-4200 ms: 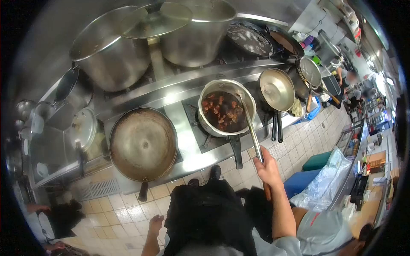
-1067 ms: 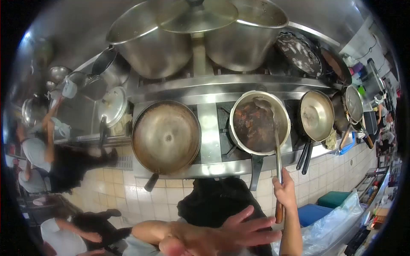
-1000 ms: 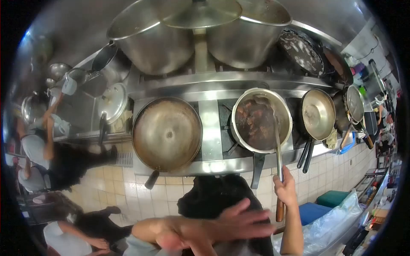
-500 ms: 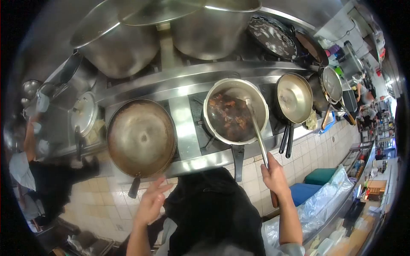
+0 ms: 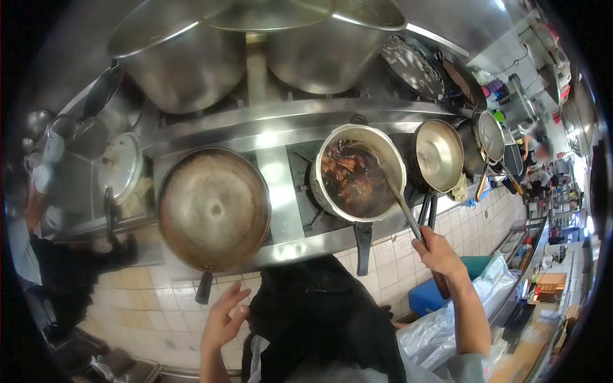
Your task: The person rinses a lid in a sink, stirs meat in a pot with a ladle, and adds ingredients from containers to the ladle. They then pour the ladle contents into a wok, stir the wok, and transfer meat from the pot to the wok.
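Observation:
My right hand (image 5: 439,251) is closed round the handle of a long metal utensil (image 5: 407,210), whose lower end is hidden in the dark liquid of a deep silver pot (image 5: 317,185). Brown chunks of food (image 5: 348,175) show in that liquid. The pot stands on the stove, its black handle (image 5: 363,249) toward me. My left hand (image 5: 226,314) is empty, fingers apart and slightly curled, below and right of the black handle of a wide empty frying pan (image 5: 214,207).
Two big stockpots (image 5: 185,70) stand at the back. Stacked pans (image 5: 439,153) and a strainer (image 5: 490,136) are on the right. A lidded pot (image 5: 120,167) is on the left, near a person in dark clothing (image 5: 64,268). More people are far right.
My right hand has moved to the right with the utensil, which now leans more against the pot's right side. More chunks show near the surface. The view has shifted slightly.

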The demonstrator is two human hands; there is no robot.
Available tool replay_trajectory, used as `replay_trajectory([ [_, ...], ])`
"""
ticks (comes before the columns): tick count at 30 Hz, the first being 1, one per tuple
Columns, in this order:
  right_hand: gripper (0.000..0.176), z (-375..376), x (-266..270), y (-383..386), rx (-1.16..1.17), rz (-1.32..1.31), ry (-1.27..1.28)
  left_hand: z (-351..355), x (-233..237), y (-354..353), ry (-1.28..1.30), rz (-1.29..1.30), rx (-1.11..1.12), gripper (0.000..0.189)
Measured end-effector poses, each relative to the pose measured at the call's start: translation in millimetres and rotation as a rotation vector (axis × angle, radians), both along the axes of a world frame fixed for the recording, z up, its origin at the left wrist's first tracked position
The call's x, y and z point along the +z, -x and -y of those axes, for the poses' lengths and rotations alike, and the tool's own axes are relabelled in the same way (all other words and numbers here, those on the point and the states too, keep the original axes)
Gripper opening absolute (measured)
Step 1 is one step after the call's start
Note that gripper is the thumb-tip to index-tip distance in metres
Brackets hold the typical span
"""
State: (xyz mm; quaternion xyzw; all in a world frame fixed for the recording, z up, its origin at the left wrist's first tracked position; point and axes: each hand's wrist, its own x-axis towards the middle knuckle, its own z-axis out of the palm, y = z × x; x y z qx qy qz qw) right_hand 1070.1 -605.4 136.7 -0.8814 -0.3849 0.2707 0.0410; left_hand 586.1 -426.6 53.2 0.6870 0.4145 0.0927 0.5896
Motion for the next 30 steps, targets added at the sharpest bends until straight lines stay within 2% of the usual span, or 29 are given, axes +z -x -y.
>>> replay_trajectory([
  [4,0.037,-2,-1,7,0.032,0.078,0.006,5,-7,9,0.054,-0.012,0.053,0.044],
  [6,0.031,-13,7,24,-0.338,-0.304,0.05,8,-9,11,0.061,-0.013,0.066,0.044],
  [7,0.031,-16,10,29,-0.338,-0.303,0.049,10,-9,12,0.067,-0.017,0.081,0.044],
  [9,0.025,-21,16,36,-0.54,-0.58,-0.031,10,-7,15,0.069,-0.005,0.089,0.044],
  [14,0.021,-34,20,36,-0.639,-0.71,-0.072,6,-9,18,-0.021,0.012,0.074,0.041],
  [17,0.021,-40,18,45,-0.681,-0.79,-0.124,-5,6,-1,-0.08,-0.015,0.082,0.037],
  [19,0.023,-35,15,44,-0.753,-0.961,-0.203,-12,12,-7,-0.075,-0.022,0.075,0.035],
  [23,0.028,-19,36,37,-0.875,-1.117,-0.276,-25,20,-15,-0.18,0.0,0.006,0.033],
  [25,0.028,-10,32,39,-0.907,-1.107,-0.31,-32,30,-36,-0.198,0.01,0.036,0.032],
  [27,0.028,-5,13,44,-0.931,-1.22,-0.373,-39,38,-60,-0.212,0.019,0.061,0.031],
  [30,0.027,-5,5,58,-0.941,-1.175,-0.405,-48,51,-98,-0.319,0.108,0.091,0.029],
])
